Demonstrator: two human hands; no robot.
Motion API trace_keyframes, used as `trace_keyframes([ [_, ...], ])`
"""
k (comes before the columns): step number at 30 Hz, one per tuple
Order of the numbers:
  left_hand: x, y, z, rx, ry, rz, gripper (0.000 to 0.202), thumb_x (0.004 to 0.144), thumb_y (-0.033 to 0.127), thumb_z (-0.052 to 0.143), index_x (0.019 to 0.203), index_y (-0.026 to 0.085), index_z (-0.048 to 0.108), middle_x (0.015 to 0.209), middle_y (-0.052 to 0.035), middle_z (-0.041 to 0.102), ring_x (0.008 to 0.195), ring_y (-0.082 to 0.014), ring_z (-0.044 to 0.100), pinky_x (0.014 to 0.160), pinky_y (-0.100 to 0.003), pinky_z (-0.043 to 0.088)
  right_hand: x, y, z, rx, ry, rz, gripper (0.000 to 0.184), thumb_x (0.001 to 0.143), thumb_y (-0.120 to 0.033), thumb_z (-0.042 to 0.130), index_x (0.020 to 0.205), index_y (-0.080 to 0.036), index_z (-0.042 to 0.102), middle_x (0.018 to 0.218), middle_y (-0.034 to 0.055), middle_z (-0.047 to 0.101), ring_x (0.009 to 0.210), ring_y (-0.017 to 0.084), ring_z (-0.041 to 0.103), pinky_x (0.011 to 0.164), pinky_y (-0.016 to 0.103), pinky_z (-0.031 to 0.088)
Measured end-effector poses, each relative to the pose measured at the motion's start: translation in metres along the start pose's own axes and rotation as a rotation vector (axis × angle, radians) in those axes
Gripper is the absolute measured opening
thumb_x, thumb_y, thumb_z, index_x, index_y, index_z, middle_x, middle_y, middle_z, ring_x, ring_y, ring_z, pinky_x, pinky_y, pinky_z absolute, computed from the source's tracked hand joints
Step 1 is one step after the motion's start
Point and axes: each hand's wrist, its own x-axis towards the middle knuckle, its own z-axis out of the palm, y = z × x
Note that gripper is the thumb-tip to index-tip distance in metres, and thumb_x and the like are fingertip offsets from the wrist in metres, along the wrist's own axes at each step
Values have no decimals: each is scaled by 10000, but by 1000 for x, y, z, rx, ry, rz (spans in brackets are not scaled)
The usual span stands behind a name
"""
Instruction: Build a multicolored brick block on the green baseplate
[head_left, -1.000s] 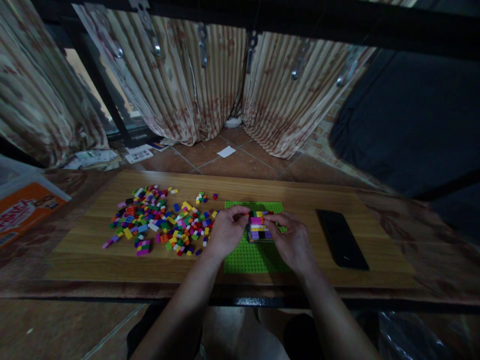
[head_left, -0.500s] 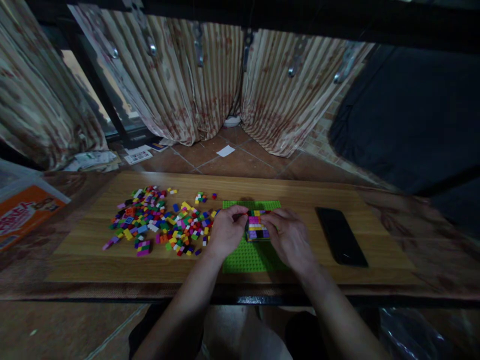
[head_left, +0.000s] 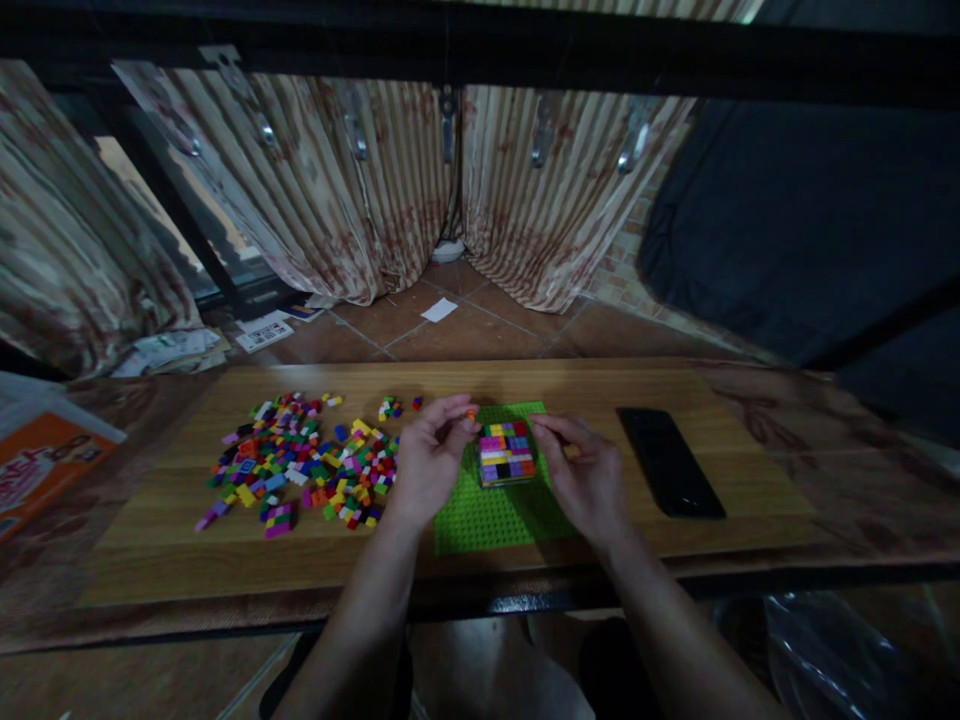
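Observation:
A low block of toy bricks in many colours sits on a green baseplate, its studded top uncovered. At its upper left, my left hand pinches a small orange toy brick between thumb and fingertips. My right hand is just right of the block, thumb and forefinger tips close together by its upper right corner. Whether those fingertips hold anything is too small to make out.
Loose toy bricks lie in a wide pile on the wooden board, left of the baseplate. A black phone rests at the right. An orange and white box stands at the far left.
My hands have drawn apart from the block, uncovering its top. The orange brick now shows in my left fingertips. The whole view has shifted slightly.

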Motion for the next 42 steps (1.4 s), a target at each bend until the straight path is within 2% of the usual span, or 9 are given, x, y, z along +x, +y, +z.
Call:
trace_keyframes([
  [7,-12,-1,16,153,-143,162,350,846,178,597,1194,202,612,1056,-53,721,948,-153,685,890,-292,547,-2,-8,11,331,-80,183,208,817,-336,672,992,-235,725,895,24,737,808,173,666,758,318,524],
  [12,-16,-6,18,384,-152,298,412,877,167,553,1279,257,563,1131,-32,711,1010,-150,679,954,-319,533,-2,-13,15,362,-59,207,184,780,-302,697,939,-214,727,855,23,727,767,161,653,734,301,516],
  [17,-21,-3,25,532,-144,364,409,887,156,530,1286,239,557,1169,-39,702,1029,-151,675,949,-314,537,-1,-10,14,344,-40,234,140,784,-298,677,879,-205,723,840,28,731,749,163,655,714,299,511],
  [20,-20,0,24,541,-131,342,388,888,170,529,1267,239,569,1178,-36,698,1025,-155,676,943,-310,537,-1,-6,11,325,-10,278,140,772,-310,676,842,-197,719,810,32,736,727,171,663,703,306,516],
  [25,-7,-3,9,546,92,118,328,848,173,551,1165,177,634,1118,-76,712,962,-192,683,907,-344,536,-4,2,5,118,-31,330,150,754,-324,674,808,-195,729,807,45,741,707,186,659,687,318,509],
  [27,-3,-9,5,510,75,-7,303,835,187,561,1121,159,660,1064,-85,727,928,-203,688,869,-348,542,-5,2,5,-2,-68,275,152,773,-322,649,813,-204,736,809,41,741,687,182,646,672,316,495],
  [30,-2,-18,7,428,-1,-89,282,835,231,570,1083,167,688,1036,-78,735,911,-205,688,828,-328,544,-5,-3,8,-129,-80,187,157,800,-310,618,818,-212,739,812,36,740,678,180,645,668,318,484],
  [37,-6,-22,15,355,-25,-111,292,833,271,584,1080,172,705,941,-61,747,783,-177,682,761,-293,539,-5,-8,15,-244,-109,54,179,853,-310,580,841,-217,733,847,56,735,758,205,672,715,330,486],
  [42,-6,-23,13,373,-44,-98,307,842,290,575,1098,174,697,969,-72,745,806,-187,683,749,-300,540,-4,-6,11,-197,-137,79,183,855,-288,565,849,-209,729,839,49,727,734,190,661,695,315,482],
])
